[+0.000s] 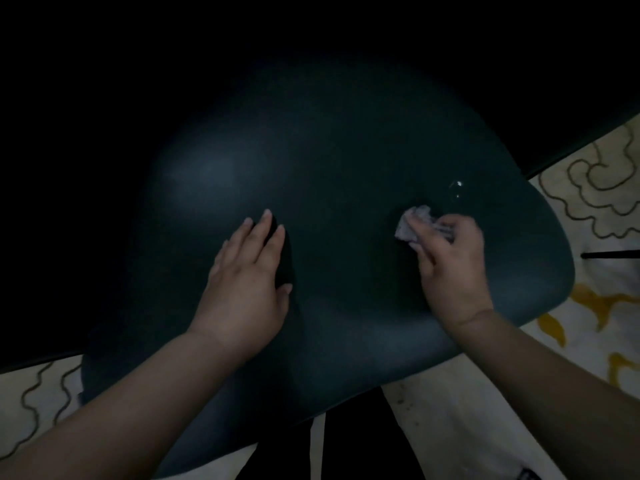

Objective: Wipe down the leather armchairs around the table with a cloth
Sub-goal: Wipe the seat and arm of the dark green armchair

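While left hand [247, 271] lies flat | right hand [450, 268] pinches cloth [414, 223]

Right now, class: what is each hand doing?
Left hand: open, flat on the chair.
Right hand: gripping the cloth against the chair.

Readable text: none anywhere in this dim view.
Labels, brands, numbers: none legible.
Floor covering [595, 188]: squiggle pattern only, no lettering.
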Motion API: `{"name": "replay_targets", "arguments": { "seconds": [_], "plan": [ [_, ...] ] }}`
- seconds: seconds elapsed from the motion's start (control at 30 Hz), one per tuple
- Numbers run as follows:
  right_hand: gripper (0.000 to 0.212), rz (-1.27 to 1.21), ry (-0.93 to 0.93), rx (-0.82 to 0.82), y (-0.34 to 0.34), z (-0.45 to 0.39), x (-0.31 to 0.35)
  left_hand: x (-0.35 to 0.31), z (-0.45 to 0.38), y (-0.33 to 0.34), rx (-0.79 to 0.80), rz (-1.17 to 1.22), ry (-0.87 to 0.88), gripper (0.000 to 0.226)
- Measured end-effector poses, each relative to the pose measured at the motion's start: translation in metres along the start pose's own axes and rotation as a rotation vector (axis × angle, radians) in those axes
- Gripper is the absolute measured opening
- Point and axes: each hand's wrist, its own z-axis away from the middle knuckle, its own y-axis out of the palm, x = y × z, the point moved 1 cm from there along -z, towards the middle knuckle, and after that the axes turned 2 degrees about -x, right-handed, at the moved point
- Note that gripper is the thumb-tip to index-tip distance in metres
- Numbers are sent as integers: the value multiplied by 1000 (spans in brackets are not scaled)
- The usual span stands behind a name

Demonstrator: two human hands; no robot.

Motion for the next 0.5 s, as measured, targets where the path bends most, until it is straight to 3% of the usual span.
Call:
{"name": "replay_targets", "arguments": {
  "seconds": [0.1,0.2,0.27,0.4,0.43,0.5],
  "plan": [
    [52,-37,40,-22,9,25,23,-11,-9,0,-9,11,1,77],
    [52,-53,-207,94,17,45,48,-24,-17,0,6,7,35,78],
    [42,-28,-278,145,14,28,32,-31,-23,1,29,-4,61,78],
    [36,101,30,-69,-1,-23,-47,-41,-40,2,43,-33,81,77],
    [34,109,156,-125,-8,-29,-58,-45,-45,1,42,-37,82,77],
    [34,67,219,-167,-14,-26,-54,-52,-54,1,33,-23,76,77]
  ]
}}
